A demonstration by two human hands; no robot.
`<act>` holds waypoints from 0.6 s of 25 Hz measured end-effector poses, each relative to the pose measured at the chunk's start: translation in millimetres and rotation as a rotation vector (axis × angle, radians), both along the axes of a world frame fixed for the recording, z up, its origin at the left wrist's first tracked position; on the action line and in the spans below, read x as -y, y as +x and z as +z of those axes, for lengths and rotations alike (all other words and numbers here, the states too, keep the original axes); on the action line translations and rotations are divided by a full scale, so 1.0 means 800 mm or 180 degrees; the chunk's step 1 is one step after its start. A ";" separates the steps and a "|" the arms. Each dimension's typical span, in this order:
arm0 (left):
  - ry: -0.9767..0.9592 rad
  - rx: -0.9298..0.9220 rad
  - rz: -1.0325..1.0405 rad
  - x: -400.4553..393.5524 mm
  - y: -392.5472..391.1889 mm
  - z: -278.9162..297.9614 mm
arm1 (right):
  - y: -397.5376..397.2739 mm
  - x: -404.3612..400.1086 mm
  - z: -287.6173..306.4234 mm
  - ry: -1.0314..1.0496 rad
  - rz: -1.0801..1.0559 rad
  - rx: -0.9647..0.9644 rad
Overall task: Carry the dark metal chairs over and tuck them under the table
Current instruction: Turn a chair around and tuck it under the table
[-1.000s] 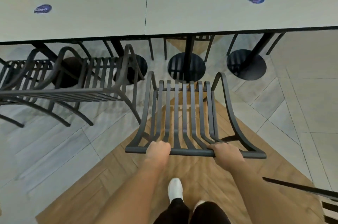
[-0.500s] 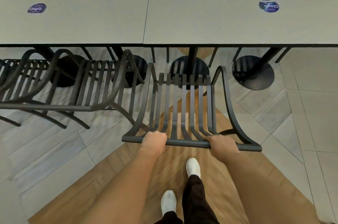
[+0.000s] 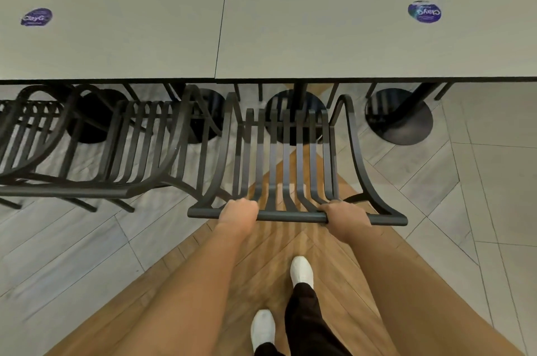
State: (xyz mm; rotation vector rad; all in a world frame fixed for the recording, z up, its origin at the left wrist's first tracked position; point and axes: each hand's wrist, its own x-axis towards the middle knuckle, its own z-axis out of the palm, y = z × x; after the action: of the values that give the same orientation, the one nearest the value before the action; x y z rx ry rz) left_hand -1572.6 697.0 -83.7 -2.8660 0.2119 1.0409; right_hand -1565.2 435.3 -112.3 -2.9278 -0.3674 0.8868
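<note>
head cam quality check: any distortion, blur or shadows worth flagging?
Head view: wide-angle bowing curves the table edge and splays the chair slats; floor tiles at lower left are smeared; striped slat shadows fall on the wood floor; both the left hand and right hand are sharp.

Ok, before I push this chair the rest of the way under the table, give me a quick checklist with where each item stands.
1. Left hand grips the top rail: ok.
2. Right hand grips the same rail: ok.
3. Chair square to the table edge: ok.
4. Clear of the neighbouring chair on the left: cannot tell, the arms look very close.
5. Pedestal base directly ahead of the seat: not ok, it may block.
6. Chair feet: cannot tell, hidden.
</note>
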 end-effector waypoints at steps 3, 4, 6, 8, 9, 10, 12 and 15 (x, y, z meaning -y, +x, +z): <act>-0.0277 -0.0243 0.0244 -0.002 0.010 -0.002 | 0.005 0.001 0.006 0.0194 -0.0120 -0.0198; -0.0380 -0.0315 0.0309 -0.003 0.010 -0.001 | 0.003 0.003 0.008 0.0269 -0.0195 -0.0232; -0.0682 -0.0384 0.0429 -0.003 0.008 0.006 | -0.003 0.008 0.016 0.0390 -0.0337 -0.0247; -0.0967 -0.0397 0.0360 0.007 0.003 0.023 | -0.017 0.017 0.030 0.0519 -0.0656 -0.0233; -0.1040 -0.0337 0.0243 0.016 0.000 0.034 | -0.026 0.022 0.039 0.0614 -0.0889 -0.0187; -0.1088 -0.0244 0.0104 0.026 -0.003 0.044 | -0.035 0.027 0.047 0.0708 -0.1095 -0.0077; -0.1193 -0.0050 -0.0183 0.051 -0.013 0.067 | -0.058 0.034 0.066 0.0853 -0.1396 0.0182; -0.1370 0.0131 -0.0554 0.087 -0.035 0.091 | -0.100 0.046 0.089 0.0793 -0.1840 0.0542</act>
State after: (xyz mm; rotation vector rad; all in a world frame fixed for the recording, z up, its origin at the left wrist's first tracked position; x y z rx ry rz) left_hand -1600.2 627.0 -10.9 -3.1570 0.7530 1.0053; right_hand -1644.9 398.5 -41.1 -2.6432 0.3300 0.4710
